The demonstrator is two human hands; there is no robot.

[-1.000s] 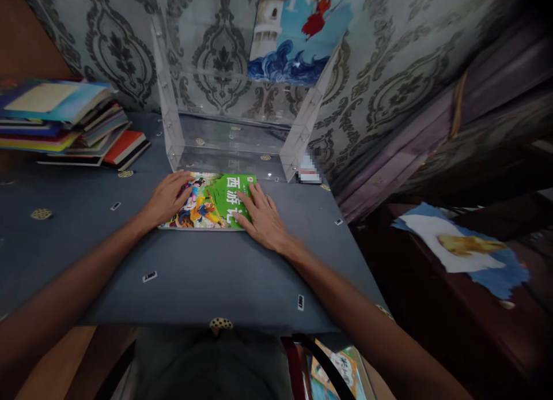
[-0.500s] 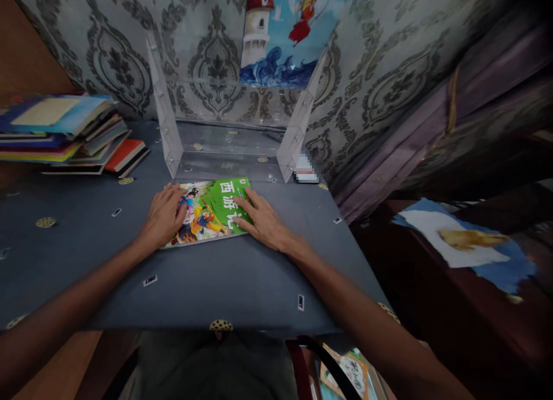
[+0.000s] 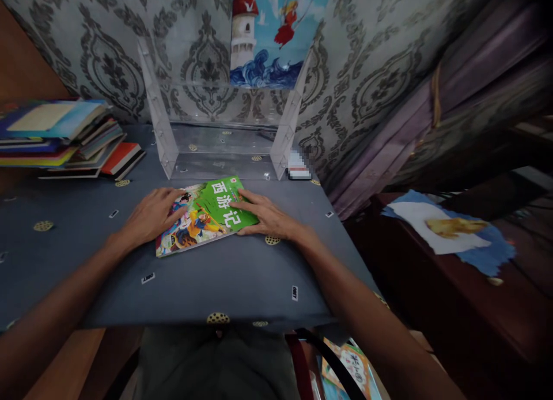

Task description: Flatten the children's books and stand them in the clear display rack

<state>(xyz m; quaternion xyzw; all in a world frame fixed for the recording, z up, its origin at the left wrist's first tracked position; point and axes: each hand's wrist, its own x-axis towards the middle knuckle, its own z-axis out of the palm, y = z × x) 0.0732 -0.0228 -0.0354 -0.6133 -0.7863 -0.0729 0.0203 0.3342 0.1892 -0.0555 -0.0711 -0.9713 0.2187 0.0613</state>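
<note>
A thin book (image 3: 216, 212) with a green cover, white Chinese characters and cartoon figures lies at a slant on the grey-blue tablecloth. My left hand (image 3: 153, 215) is over its left edge, with fingers and thumb on the illustrated side. At the right end my right hand (image 3: 268, 215) holds the book; its fingers reach onto the green part, and the thumb is near the lower edge. The undersides of both hands are hidden. Just beyond the book stands a clear acrylic rack (image 3: 224, 166) with steps between two side panels.
At the back left is an uneven stack of books (image 3: 56, 138). A partly pixelated small item (image 3: 298, 168) sits beside the rack. To the right, blue and white cloths (image 3: 449, 233) lie on a dark red surface. More books (image 3: 349, 365) show below the table's front edge.
The book has turned slightly counter-clockwise, its left end coming nearer to me. My left hand has shifted toward me and left with it; my right hand stays at the right end. The view has shifted slightly.
</note>
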